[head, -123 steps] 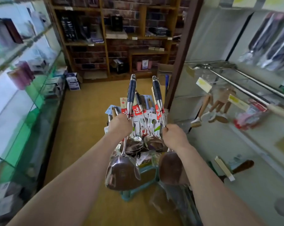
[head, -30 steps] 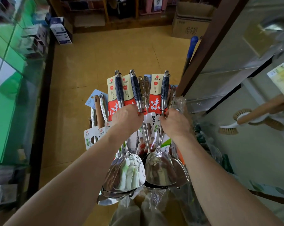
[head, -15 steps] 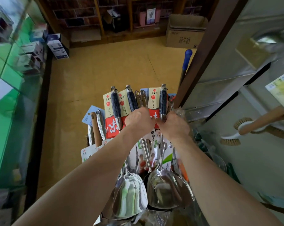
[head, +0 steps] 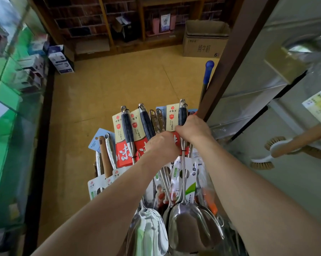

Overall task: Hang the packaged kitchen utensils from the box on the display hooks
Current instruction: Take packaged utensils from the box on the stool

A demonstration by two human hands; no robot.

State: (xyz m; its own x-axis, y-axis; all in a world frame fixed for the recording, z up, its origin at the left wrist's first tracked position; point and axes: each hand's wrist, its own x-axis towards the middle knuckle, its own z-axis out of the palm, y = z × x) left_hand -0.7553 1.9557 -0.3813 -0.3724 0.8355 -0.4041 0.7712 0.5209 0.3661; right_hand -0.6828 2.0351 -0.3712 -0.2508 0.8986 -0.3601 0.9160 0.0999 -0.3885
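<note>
My left hand [head: 160,147] is closed around the shafts of two carded steel spatulas [head: 127,133] with dark blue handles and red-and-cream cards; one blade [head: 148,231] hangs low. My right hand [head: 192,129] grips a third spatula of the same kind [head: 181,115] by its handle, its shiny blade [head: 193,226] hanging beside the other. The two hands touch. More packaged utensils [head: 105,157] stand upright under them; the box holding them is hidden.
A white display wall [head: 285,182] rises on the right, with a wooden-handled brush [head: 285,146] hanging on it and a brown post [head: 228,58] at its edge. A blue-tipped pole [head: 207,71] leans there. Glass cases [head: 10,108] line the left. A cardboard box [head: 204,41] sits by the far shelves.
My hands have come together until they touch, and my right hand has slid up the handle of its spatula. The view has tilted up a little toward the far shelves.
</note>
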